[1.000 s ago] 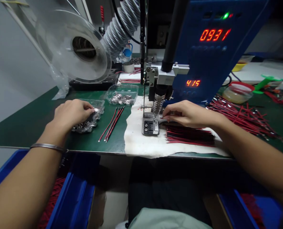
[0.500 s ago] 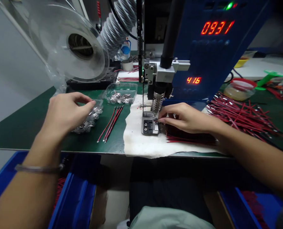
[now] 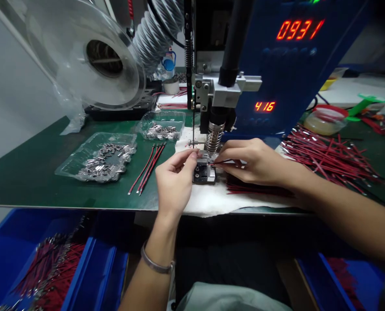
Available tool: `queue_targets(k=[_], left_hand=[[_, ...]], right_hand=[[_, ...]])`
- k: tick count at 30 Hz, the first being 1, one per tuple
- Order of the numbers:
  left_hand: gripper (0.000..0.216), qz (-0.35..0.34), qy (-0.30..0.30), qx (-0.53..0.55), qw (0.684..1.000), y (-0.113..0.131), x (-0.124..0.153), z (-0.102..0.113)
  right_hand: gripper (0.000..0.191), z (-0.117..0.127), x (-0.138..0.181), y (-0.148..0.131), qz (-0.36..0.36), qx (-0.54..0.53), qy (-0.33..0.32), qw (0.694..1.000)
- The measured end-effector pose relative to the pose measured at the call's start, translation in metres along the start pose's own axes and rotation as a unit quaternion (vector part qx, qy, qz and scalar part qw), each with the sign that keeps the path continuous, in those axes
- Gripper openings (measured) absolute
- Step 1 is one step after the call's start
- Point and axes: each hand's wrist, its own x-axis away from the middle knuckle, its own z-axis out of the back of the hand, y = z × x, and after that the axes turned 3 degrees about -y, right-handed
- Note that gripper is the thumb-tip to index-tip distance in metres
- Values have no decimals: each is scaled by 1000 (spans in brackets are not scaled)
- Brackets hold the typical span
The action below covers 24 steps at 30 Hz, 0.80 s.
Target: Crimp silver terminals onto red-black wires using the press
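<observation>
My left hand [image 3: 176,183] is closed in a pinch at the left side of a small black and silver fixture [image 3: 205,173]. Whatever its fingertips hold is too small to make out. On the fixture's other side, my right hand [image 3: 260,162] pinches a thin red and black wire [image 3: 225,162], with its tip reaching the fixture. Right above stands the spring-wrapped head [image 3: 215,134] of a soldering machine. Beneath my right hand, several red wires [image 3: 250,188] lie on a white cloth [image 3: 208,207].
Two clear plastic trays [image 3: 69,167] [image 3: 142,126] of small metal parts stand at left, beside several finished-looking wires [image 3: 150,168]. A large wire pile [image 3: 328,157] lies right of the blue machine [image 3: 276,77]. Blue bins [image 3: 91,263] sit below the table edge.
My left hand has moved right, from over the near tray of metal parts to the fixture. My right hand stays by the fixture with the wire. The view has shifted slightly.
</observation>
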Motion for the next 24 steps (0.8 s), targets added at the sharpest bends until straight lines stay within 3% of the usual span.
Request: queue_targets(k=[8,19,24], left_hand=[[28,17,-81,-67,994,-4,3,6],[23,41,-43,-46,997,-5,4,4],[21,35,-52,-63,996,-5,4,3]], right_hand=[[22,0,0,-2,-42,-1,3,999],[19,-3,-1,-1,-49,-27,15,998],[18,-3,-1,-1,-48,-23,15,998]])
